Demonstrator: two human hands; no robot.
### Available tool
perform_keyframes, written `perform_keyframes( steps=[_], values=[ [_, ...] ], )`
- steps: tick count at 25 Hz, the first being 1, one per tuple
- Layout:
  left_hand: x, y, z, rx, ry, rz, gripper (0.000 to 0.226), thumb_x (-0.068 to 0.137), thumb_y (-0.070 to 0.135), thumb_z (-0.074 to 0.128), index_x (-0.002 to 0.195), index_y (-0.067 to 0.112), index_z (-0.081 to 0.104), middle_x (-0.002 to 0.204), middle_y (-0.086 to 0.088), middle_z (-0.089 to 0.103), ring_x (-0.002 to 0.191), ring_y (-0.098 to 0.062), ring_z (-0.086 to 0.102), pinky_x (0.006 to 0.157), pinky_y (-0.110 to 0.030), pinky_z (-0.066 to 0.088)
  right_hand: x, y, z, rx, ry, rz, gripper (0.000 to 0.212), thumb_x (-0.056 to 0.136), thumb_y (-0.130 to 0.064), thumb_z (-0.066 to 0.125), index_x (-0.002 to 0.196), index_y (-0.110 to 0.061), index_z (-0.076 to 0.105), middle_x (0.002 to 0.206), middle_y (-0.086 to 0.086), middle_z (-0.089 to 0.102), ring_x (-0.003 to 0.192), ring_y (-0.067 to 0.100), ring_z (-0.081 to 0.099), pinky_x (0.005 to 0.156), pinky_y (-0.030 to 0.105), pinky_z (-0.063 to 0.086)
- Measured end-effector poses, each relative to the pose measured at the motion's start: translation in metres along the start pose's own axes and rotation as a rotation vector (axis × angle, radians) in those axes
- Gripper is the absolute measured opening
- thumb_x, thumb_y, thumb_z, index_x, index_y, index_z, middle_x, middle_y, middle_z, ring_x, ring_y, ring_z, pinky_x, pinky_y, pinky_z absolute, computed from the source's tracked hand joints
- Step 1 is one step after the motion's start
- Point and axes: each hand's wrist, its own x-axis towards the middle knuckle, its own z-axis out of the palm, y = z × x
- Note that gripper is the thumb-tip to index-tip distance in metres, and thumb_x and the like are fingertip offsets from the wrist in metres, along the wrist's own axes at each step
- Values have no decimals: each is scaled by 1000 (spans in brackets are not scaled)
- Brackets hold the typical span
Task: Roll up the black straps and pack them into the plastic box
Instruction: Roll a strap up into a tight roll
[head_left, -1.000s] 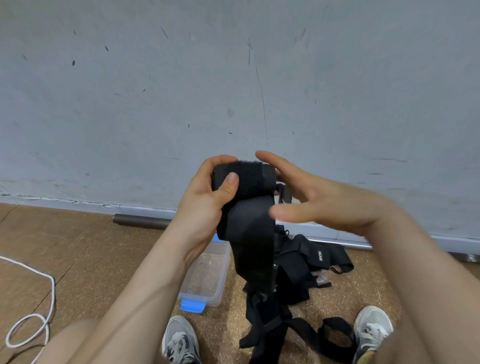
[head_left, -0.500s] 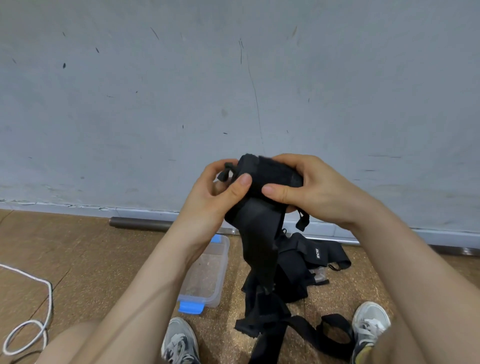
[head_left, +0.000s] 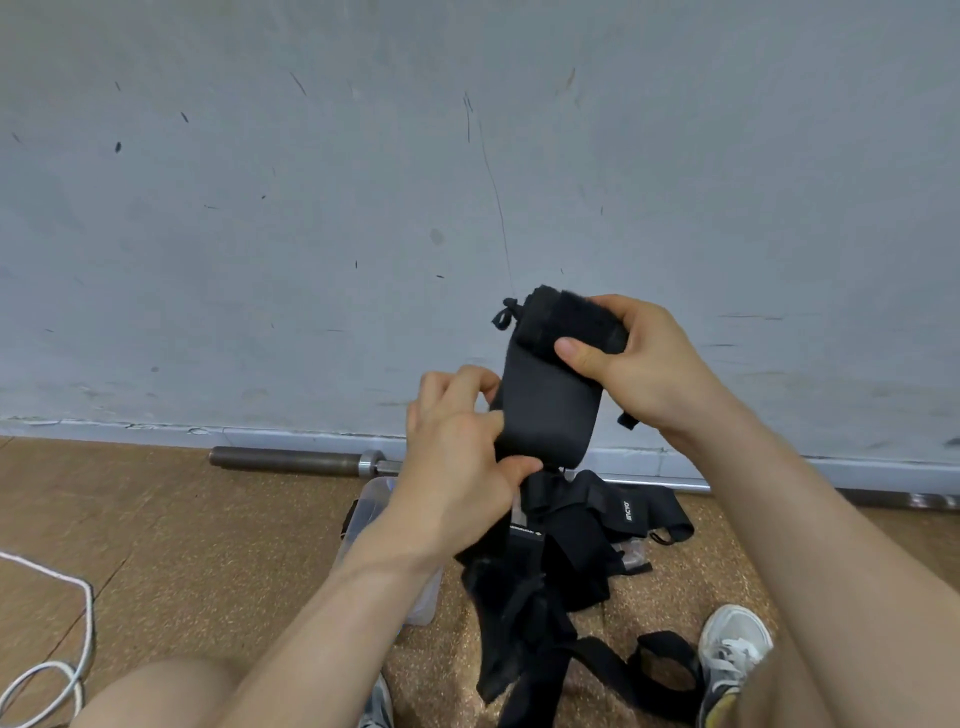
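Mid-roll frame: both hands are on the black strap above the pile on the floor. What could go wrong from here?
1. The roll sits only in the right hand's grip; a slack thumb could let it unwind.
2. The unrolled stretch, pinched by the left hand, seems to run down into the tangled pile; pulling may snag or drag other straps.
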Motion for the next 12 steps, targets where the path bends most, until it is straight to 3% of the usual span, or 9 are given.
perform_keyframes(
  steps=[2, 4, 7, 9, 12],
  values=[
    [-6, 8, 3, 10, 59, 55, 14, 71, 23, 83, 73, 13, 73, 116, 11, 44, 108, -13, 26, 94, -40, 36, 5, 11, 5, -141, 151, -12, 31, 89, -20, 71, 119, -15, 64, 96, -3, 68, 92, 21, 67, 61, 29, 51],
    [-10, 15, 2, 140, 101, 181, 10, 70, 20, 81, 71, 16, 71, 117, 5, 50, 108, -21, 33, 92, -33, 29, 8, 21, 11, -229, 241, -41, 30, 89, -20, 70, 118, -13, 63, 102, 0, 68, 99, 23, 64, 78, 32, 50],
    [-8, 20, -5, 164, -30, 348, 15, 73, 22, 76, 68, 14, 64, 89, 3, 60, 90, -22, 50, 79, -30, 41, 7, 30, 22, -272, 328, -56, 31, 90, -19, 68, 119, -11, 61, 111, 7, 66, 105, 28, 61, 88, 36, 48],
    [-7, 24, -13, 180, -95, 290, 38, 78, 28, 74, 61, 22, 41, 66, 8, 49, 71, -21, 52, 69, -30, 37, 2, 34, 31, -411, 343, -129, 37, 91, -18, 66, 126, -12, 57, 115, 9, 58, 102, 32, 59, 81, 35, 45],
    [-12, 29, -18, 272, -195, 222, 46, 94, 39, 58, 65, 27, 24, 66, 12, 31, 68, -14, 36, 79, -32, 24, -3, 38, 38, -518, 349, -245, 42, 92, -16, 64, 132, -11, 53, 111, 11, 51, 90, 35, 58, 71, 34, 44]
  ],
)
